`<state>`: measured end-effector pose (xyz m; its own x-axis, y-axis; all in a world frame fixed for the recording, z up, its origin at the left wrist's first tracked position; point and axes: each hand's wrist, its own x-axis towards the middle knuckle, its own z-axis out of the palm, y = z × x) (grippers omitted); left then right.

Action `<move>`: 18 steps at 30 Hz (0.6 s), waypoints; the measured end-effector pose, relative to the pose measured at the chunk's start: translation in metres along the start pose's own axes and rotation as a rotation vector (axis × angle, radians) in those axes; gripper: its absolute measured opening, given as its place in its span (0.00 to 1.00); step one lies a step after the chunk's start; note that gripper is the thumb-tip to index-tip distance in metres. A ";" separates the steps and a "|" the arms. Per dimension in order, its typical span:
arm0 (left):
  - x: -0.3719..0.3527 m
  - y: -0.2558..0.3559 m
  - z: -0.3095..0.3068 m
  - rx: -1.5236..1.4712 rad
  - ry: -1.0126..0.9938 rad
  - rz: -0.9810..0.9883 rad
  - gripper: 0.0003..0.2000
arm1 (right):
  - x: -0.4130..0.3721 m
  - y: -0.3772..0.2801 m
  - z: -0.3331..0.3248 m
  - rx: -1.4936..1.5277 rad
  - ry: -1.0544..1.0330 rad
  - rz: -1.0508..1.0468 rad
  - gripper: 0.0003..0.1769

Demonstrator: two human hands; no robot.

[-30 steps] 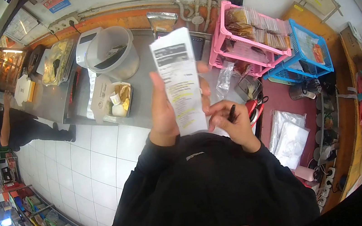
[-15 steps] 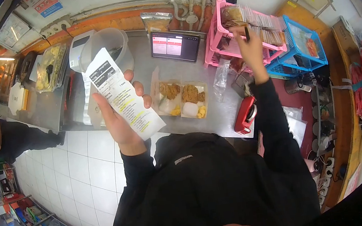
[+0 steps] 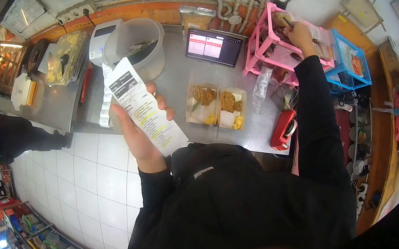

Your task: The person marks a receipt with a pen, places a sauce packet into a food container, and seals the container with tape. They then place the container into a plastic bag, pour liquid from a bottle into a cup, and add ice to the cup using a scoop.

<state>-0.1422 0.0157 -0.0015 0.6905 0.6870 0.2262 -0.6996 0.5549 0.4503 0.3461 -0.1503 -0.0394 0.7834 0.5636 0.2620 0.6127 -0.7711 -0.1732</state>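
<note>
My left hand (image 3: 143,146) is closed on a long printed receipt (image 3: 146,112) with yellow-highlighted lines, held up over the counter's front edge. My right hand (image 3: 302,39) reaches into the upper pink basket (image 3: 266,51), its fingers curled around a thin dark pen (image 3: 288,23). Packed sachets (image 3: 324,51) stand in that basket beside and under the hand; its fingertips are partly hidden. Between my arms, an open clear two-part food box (image 3: 192,118) on the metal counter holds fried pieces, white portions and yellow bits.
A tablet (image 3: 213,47) stands behind the food box, with a large plastic tub (image 3: 157,54) left of it. A red tape dispenser (image 3: 283,132) sits at the counter's front right. A blue basket (image 3: 356,66) adjoins the pink one. Another person (image 3: 11,131) stands far left.
My right hand has moved deeper among the sachets, further over the pink basket. My left hand still grips the receipt. The whole view has shifted, so the counter's things appear further right.
</note>
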 end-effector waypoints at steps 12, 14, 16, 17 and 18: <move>0.020 -0.015 0.008 -0.164 -0.006 -0.198 0.31 | -0.024 0.007 -0.030 0.361 0.787 -0.052 0.13; 0.021 -0.017 0.011 -0.158 -0.066 -0.219 0.32 | -0.036 0.000 -0.034 0.580 0.734 -0.018 0.12; 0.019 -0.020 0.017 -0.190 -0.098 -0.240 0.33 | -0.055 -0.006 -0.034 0.930 0.559 0.062 0.11; 0.018 -0.021 0.017 -0.214 -0.129 -0.269 0.33 | -0.067 -0.011 -0.032 0.973 0.489 0.082 0.11; 0.017 -0.021 0.017 -0.237 -0.161 -0.298 0.34 | -0.083 -0.024 -0.029 1.015 0.420 0.102 0.11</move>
<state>-0.1129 0.0078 0.0079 0.8759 0.4086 0.2566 -0.4749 0.8240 0.3089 0.2637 -0.1873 -0.0289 0.8551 0.2177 0.4705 0.4988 -0.0983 -0.8611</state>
